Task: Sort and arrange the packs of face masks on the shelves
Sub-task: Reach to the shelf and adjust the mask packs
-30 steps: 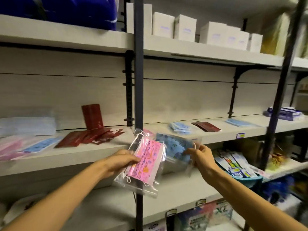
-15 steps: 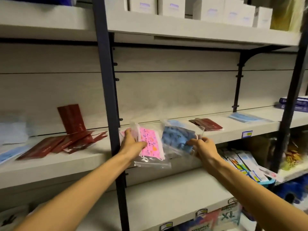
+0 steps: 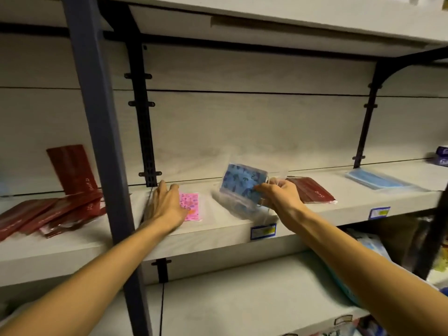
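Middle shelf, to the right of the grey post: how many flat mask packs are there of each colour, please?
pink pack: 1, under the left hand
blue patterned pack: 1, held by the right hand
dark red pack: 1
light blue pack: 1
Total: 4

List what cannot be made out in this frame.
- Head view: left hand covers part of the pink mask pack; contact beneath hidden.
- Price labels on the shelf edge: print too small.
- Purple boxes: cut off by right edge.
- Lower shelf goods: dark, blurred.
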### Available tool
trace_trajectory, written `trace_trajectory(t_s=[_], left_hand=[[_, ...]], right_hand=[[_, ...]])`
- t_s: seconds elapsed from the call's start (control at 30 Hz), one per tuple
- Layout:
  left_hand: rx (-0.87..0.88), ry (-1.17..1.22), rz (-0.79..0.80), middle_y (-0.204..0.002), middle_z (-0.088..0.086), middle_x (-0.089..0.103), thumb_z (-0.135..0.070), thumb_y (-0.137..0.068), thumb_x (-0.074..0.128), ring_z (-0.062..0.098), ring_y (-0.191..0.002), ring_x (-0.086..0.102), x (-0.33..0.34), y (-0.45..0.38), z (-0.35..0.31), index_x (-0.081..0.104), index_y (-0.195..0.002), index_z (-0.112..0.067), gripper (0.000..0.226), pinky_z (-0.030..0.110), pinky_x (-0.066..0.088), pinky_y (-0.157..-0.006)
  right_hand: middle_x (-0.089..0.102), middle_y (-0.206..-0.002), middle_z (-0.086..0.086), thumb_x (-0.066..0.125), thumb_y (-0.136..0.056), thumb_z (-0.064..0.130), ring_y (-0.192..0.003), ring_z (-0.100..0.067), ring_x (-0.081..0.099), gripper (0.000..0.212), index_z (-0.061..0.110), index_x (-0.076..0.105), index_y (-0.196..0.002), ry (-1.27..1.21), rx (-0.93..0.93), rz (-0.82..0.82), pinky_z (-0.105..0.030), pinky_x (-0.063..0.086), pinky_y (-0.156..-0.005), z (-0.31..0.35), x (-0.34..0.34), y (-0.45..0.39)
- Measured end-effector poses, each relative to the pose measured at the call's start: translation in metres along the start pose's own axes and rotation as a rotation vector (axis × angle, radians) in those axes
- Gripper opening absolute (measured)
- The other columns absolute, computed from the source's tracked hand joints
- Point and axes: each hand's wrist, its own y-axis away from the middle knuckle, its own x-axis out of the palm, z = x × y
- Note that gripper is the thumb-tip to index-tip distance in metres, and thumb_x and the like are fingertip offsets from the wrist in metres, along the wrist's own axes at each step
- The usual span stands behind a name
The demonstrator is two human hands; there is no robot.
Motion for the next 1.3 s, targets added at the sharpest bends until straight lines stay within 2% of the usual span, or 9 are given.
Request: trace_trajectory(t_s=[0.17,0.3,0.4,0.57,0.77,0.87,1.03,1.13,1.3], left_hand=[[-0.054,-0.14,0.081,-0.13,0.003,0.063,-0.029,-0.09,0.059,0.029,-0.118,0.057,0.001,-0.013,-0.016,0.066,-0.116,-0.024,0.027,0.036,0.049,-0.094],[-0.03,-0.258,-0.041,-0.132,0.004,0.061,-0.038,-0.096,0.049,0.028,-0.121,0.056,0.007,-0.017,-0.048,0.065,-0.119,-0.022,0.032,0.039,0.041,-0.103],[0.003,-0.098,-0.012,-0.137,0.001,0.057,-0.045,-0.099,0.049,0.024,-0.121,0.056,0.016,-0.016,-0.08,0.063,-0.122,-0.025,0.033,0.036,0.046,-0.097],[0.055,-0.074,0.041,-0.139,0.0,0.056,-0.047,-0.099,0.05,0.023,-0.122,0.055,0.029,-0.021,-0.133,0.06,-0.127,-0.026,0.037,0.035,0.046,-0.095],[0.052,-0.079,0.052,-0.14,0.001,0.054,-0.048,-0.097,0.052,0.026,-0.125,0.053,0.045,-0.04,-0.182,0.059,-0.128,-0.025,0.039,0.034,0.043,-0.095],[0.015,-0.085,0.097,-0.143,0.0,0.052,-0.048,-0.099,0.05,0.024,-0.125,0.053,0.054,-0.045,-0.193,0.055,-0.134,-0.025,0.043,0.035,0.044,-0.096],[-0.066,-0.067,0.249,-0.121,0.002,0.066,-0.041,-0.103,0.044,0.022,-0.101,0.063,0.061,-0.04,-0.183,0.065,-0.118,-0.023,0.032,0.041,0.054,-0.09],[-0.085,-0.041,0.242,-0.124,0.003,0.065,-0.04,-0.102,0.048,0.022,-0.104,0.062,0.058,-0.032,-0.174,0.065,-0.123,-0.023,0.032,0.041,0.053,-0.093],[-0.179,0.1,0.217,-0.132,0.003,0.061,-0.031,-0.097,0.058,0.021,-0.112,0.061,0.052,-0.026,-0.157,0.057,-0.133,-0.021,0.038,0.04,0.052,-0.098]], right_hand=[[0.074,-0.099,-0.023,0.063,-0.091,-0.005,-0.092,-0.036,0.075,0.029,0.009,0.051,-0.069,-0.101,0.017,-0.053,-0.038,0.064,-0.068,-0.002,-0.028,-0.022],[0.073,-0.101,-0.024,0.061,-0.092,-0.006,-0.093,-0.035,0.073,0.009,0.001,0.062,-0.087,-0.158,0.042,-0.085,-0.035,0.063,-0.071,0.0,-0.057,-0.044],[0.072,-0.105,-0.024,0.062,-0.091,-0.006,-0.094,-0.034,0.073,0.016,-0.003,0.065,-0.106,-0.23,0.089,-0.085,-0.037,0.063,-0.074,0.001,-0.072,-0.069],[0.073,-0.102,-0.023,0.063,-0.091,-0.003,-0.077,-0.027,0.072,0.022,-0.002,0.067,-0.112,-0.243,0.123,-0.051,-0.026,0.058,-0.052,0.004,-0.096,-0.101],[0.076,-0.098,-0.021,0.068,-0.085,0.002,-0.09,-0.043,0.074,0.03,0.002,0.067,-0.115,-0.23,0.179,-0.012,-0.061,0.059,-0.081,0.001,-0.136,-0.127],[0.075,-0.1,-0.023,0.068,-0.085,-0.001,-0.086,-0.038,0.075,0.037,0.001,0.059,-0.121,-0.249,0.178,0.028,-0.057,0.06,-0.078,-0.004,-0.138,-0.133],[0.073,-0.107,-0.024,0.068,-0.09,0.006,-0.096,-0.037,0.074,0.032,-0.002,0.058,-0.119,-0.226,0.134,0.157,-0.057,0.058,-0.088,-0.011,-0.112,-0.135],[0.073,-0.107,-0.02,0.067,-0.093,0.026,-0.096,-0.033,0.072,0.027,0.004,0.065,-0.108,-0.08,0.084,0.284,-0.053,0.057,-0.092,-0.01,-0.093,-0.127],[0.071,-0.104,-0.006,0.059,-0.094,0.039,-0.096,-0.029,0.067,0.028,0.014,0.059,-0.107,0.57,-0.268,0.265,-0.045,0.055,-0.087,-0.022,-0.091,-0.108]])
